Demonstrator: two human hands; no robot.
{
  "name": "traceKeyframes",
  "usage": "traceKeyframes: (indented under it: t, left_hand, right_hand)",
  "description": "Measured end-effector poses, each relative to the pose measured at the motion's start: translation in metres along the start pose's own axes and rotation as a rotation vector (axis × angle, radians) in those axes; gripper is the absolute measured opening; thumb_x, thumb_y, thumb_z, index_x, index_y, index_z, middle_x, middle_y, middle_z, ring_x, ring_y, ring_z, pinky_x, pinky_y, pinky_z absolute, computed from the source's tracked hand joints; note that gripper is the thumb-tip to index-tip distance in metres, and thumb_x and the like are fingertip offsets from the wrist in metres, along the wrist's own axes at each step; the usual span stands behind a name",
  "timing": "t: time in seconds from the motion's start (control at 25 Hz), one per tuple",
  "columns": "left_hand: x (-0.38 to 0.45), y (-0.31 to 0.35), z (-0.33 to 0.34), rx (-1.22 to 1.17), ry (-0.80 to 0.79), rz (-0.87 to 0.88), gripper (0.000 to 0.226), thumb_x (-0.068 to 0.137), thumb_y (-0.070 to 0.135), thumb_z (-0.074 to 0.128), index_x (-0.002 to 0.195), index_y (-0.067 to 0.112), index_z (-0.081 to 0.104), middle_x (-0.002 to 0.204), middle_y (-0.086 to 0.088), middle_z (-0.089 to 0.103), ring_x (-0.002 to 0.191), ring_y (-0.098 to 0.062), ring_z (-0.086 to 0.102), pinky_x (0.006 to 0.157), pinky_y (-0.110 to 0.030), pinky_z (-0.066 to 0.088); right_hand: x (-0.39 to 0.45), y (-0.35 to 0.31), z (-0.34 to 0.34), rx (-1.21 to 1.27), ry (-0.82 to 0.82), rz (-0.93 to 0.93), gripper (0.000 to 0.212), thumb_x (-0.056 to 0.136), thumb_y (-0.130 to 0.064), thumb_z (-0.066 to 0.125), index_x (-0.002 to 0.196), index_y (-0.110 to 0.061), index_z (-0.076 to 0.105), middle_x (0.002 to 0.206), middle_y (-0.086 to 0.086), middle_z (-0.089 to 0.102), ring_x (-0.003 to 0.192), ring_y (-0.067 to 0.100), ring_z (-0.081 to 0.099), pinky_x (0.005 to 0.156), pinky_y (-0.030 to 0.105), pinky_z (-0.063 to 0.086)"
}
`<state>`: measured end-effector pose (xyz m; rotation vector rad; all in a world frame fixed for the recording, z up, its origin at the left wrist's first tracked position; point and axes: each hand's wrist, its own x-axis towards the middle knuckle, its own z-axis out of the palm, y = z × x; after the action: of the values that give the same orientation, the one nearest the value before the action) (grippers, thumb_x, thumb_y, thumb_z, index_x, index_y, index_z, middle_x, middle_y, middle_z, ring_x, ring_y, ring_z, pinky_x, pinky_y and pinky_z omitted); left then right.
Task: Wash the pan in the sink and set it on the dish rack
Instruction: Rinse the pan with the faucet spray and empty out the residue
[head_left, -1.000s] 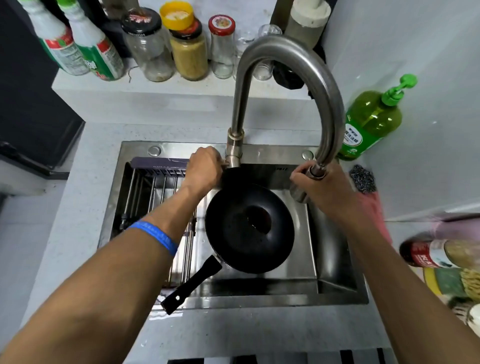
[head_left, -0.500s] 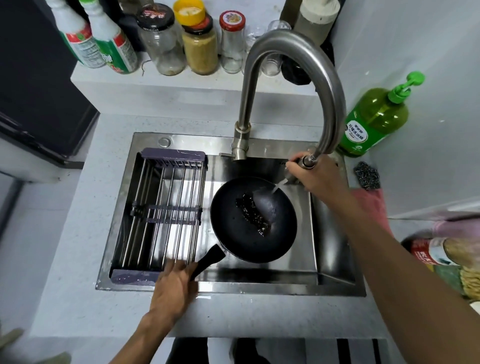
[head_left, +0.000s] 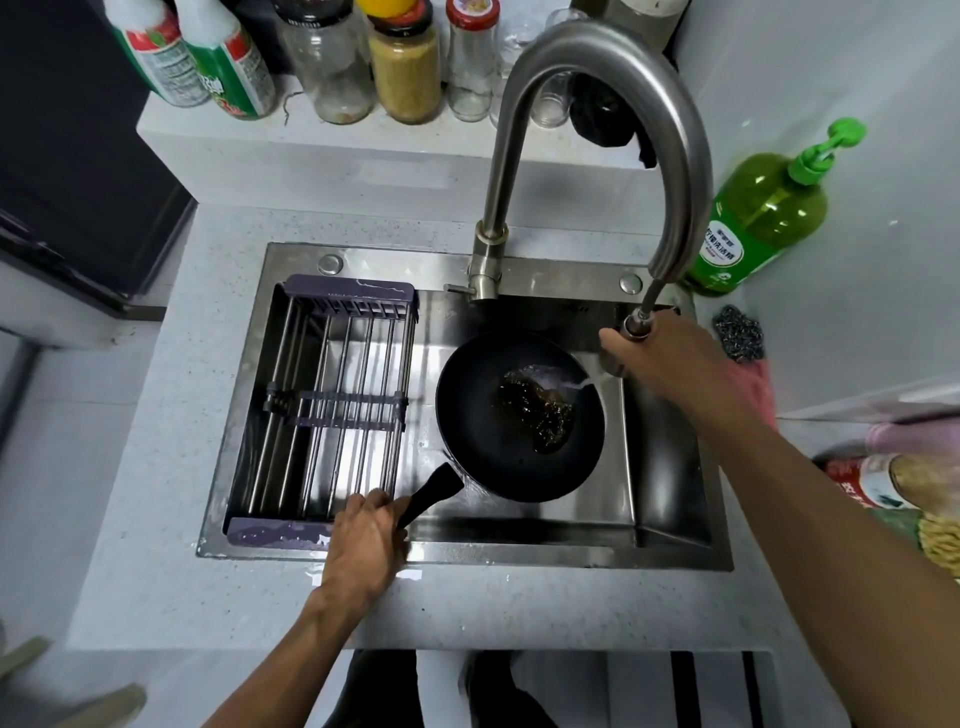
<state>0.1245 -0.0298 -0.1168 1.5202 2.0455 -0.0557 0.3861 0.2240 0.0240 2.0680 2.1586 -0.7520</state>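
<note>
The left hand (head_left: 363, 545), on the tap base a second ago, now grips the pan (head_left: 519, 415) handle at lower centre; the right hand (head_left: 670, 364) grips the pulled-out spray head (head_left: 631, 332). Water now strikes the matte black round pan in the steel sink (head_left: 670, 467), so rinsing has begun. The barred rack (head_left: 332, 400) sits left.
</note>
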Motion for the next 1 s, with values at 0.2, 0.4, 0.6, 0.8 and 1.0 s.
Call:
traceKeyframes:
  t: [0.2, 0.4, 0.6, 0.8, 1.0]
  left_hand:
    - [0.000, 0.006, -0.003, 0.054, -0.007, -0.004, 0.044, 0.084, 0.018, 0.064, 0.125, 0.033, 0.060, 0.100, 0.002, 0.058, 0.094, -0.017, 0.045, 0.083, -0.032, 0.044]
    - [-0.001, 0.008, -0.005, 0.068, -0.007, -0.020, 0.049, 0.084, 0.022, 0.065, 0.130, 0.036, 0.056, 0.103, 0.001, 0.056, 0.098, -0.020, 0.048, 0.087, -0.033, 0.045]
    - [-0.001, 0.009, -0.002, 0.093, -0.010, -0.027, 0.046, 0.085, 0.027, 0.061, 0.130, 0.037, 0.054, 0.110, 0.003, 0.054, 0.102, -0.019, 0.045, 0.089, -0.033, 0.043]
    - [-0.003, 0.005, 0.001, 0.074, -0.007, -0.029, 0.051, 0.089, 0.028, 0.061, 0.137, 0.038, 0.047, 0.118, 0.003, 0.052, 0.108, -0.018, 0.043, 0.096, -0.033, 0.040]
    - [-0.003, 0.006, 0.001, 0.050, -0.028, -0.040, 0.050, 0.089, 0.027, 0.062, 0.136, 0.037, 0.048, 0.121, 0.003, 0.050, 0.110, -0.018, 0.041, 0.099, -0.033, 0.039]
  right_hand:
    - [-0.030, -0.002, 0.011, 0.035, -0.077, 0.041, 0.039, 0.085, -0.052, 0.057, 0.069, -0.017, 0.068, 0.070, 0.000, 0.066, 0.071, 0.021, 0.063, 0.060, 0.028, 0.040]
    - [-0.036, -0.042, 0.056, 0.407, -0.048, 0.020, 0.043, 0.081, -0.047, 0.068, 0.056, -0.013, 0.059, 0.056, -0.005, 0.063, 0.066, 0.017, 0.064, 0.065, 0.032, 0.046]
    - [-0.016, -0.077, 0.074, 0.715, -0.014, -0.006, 0.028, 0.085, -0.049, 0.069, 0.071, -0.025, 0.072, 0.064, -0.009, 0.071, 0.063, 0.016, 0.067, 0.066, 0.033, 0.055]
    - [-0.004, -0.056, 0.062, 0.554, 0.110, -0.059, 0.025, 0.086, -0.042, 0.068, 0.065, -0.028, 0.070, 0.068, -0.003, 0.072, 0.070, 0.012, 0.067, 0.073, 0.031, 0.052]
    - [0.000, -0.053, 0.057, 0.559, 0.070, -0.074, 0.024, 0.083, -0.044, 0.066, 0.083, -0.021, 0.074, 0.078, 0.005, 0.074, 0.081, 0.021, 0.069, 0.085, 0.043, 0.055]
